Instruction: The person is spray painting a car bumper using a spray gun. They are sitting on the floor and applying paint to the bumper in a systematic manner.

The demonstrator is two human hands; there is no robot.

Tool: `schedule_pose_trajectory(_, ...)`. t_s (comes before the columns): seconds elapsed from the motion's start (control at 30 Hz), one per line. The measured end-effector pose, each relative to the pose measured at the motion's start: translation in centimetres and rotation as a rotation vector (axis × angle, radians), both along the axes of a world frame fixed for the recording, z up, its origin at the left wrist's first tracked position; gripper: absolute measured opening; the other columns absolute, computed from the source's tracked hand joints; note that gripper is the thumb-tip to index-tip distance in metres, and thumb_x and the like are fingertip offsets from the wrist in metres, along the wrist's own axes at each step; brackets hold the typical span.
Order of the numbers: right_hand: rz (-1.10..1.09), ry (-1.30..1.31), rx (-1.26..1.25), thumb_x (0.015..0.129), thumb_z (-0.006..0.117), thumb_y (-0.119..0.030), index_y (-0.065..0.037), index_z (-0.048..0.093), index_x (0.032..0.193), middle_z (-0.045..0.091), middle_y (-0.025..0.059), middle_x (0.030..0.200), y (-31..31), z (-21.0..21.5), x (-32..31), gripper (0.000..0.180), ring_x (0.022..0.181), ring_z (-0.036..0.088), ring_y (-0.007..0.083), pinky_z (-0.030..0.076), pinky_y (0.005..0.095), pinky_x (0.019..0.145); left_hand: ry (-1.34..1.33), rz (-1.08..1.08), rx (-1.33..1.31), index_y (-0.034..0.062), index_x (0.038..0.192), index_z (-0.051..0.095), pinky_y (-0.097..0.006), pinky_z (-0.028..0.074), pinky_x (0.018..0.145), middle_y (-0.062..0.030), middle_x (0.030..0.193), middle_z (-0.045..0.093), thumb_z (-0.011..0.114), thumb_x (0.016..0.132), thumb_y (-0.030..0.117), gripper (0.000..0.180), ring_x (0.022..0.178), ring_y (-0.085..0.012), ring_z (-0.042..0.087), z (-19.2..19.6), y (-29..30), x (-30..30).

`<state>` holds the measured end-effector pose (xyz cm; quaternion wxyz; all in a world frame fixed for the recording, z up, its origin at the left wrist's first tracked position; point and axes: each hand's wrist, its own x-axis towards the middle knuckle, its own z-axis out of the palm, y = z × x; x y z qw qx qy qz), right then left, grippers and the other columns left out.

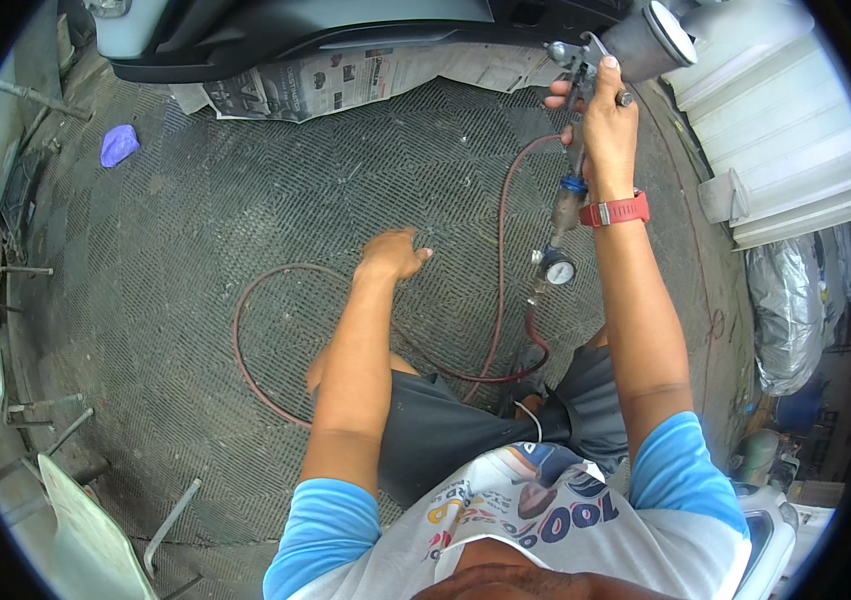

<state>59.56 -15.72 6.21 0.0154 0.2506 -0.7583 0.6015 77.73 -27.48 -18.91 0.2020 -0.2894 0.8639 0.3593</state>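
My right hand [607,135] is closed around the handle of a paint spray gun [573,58], raised at the upper right. A grey paint cup [645,42] with a pale lid tilts to the right on the gun. Below the grip hang a clear filter with a blue collar [572,186] and a round pressure gauge [558,270]. From there a reddish air hose [501,240] loops over the floor and around my legs. My left hand [392,255] hangs over the floor holding nothing, thumb apart from its loosely bent fingers.
A dark vehicle bumper [345,38] spans the top, with newspaper [315,85] along its lower edge. A purple crumpled piece [119,146] lies on the patterned floor [175,230]. Metal-legged panels [85,520] stand left; white corrugated panels [785,120] and silvery wrapped objects [787,310] stand right.
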Motion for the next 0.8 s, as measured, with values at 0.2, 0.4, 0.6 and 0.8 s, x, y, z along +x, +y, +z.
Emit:
schedule_pose_trajectory(0.2,0.287,-0.02,-0.01,0.118,0.04,-0.056,-0.003,0.07,0.129,0.08,0.0111,0.092,-5.3,-0.7,6.1,0.062,0.079,0.077,0.0147,0.052,0.0249,0.047,-0.004,-0.022,0.004,0.0115,0.167,0.046,-0.052,0.039,0.129,-0.0204,0.17,0.047,0.062,0.11,0.048,0.069,0.158,-0.0404,0.043,0.1,0.5,-1.1)
schedule_pose_trajectory(0.4,0.638,-0.055,-0.232,0.112,0.059,-0.057,0.0,0.07,0.141,0.076,0.0058,0.085,-11.9,-2.2,11.6,0.065,0.074,0.073,0.0123,0.061,0.0305,0.074,-0.04,-0.181,-0.054,0.0068,0.157,0.056,-0.05,0.051,0.118,-0.0236,0.157,0.06,0.065,0.107,0.048,0.065,0.144,-0.0402,0.059,-0.1,-0.7,1.0)
schedule_pose_trajectory(0.6,0.578,0.221,-0.376,0.108,0.067,-0.046,0.006,0.07,0.139,0.078,0.0196,0.084,-17.1,-5.7,11.4,0.06,0.073,0.077,0.026,0.06,0.0347,0.073,-0.144,0.047,-0.103,-0.0034,0.152,0.057,-0.051,0.05,0.117,-0.0269,0.156,0.06,0.067,0.106,0.048,0.07,0.142,-0.0415,0.061,1.2,-1.0,3.6)
schedule_pose_trajectory(0.8,0.624,0.166,-0.433,0.107,0.067,-0.045,0.007,0.071,0.137,0.079,0.03,0.098,-20.2,-7.9,10.0,0.06,0.089,0.081,0.0375,0.062,0.0405,0.081,0.066,0.147,-0.212,-0.0003,0.157,0.054,-0.051,0.048,0.119,-0.031,0.152,0.061,0.068,0.105,0.039,0.066,0.143,-0.0444,0.059,2.2,0.5,4.8)
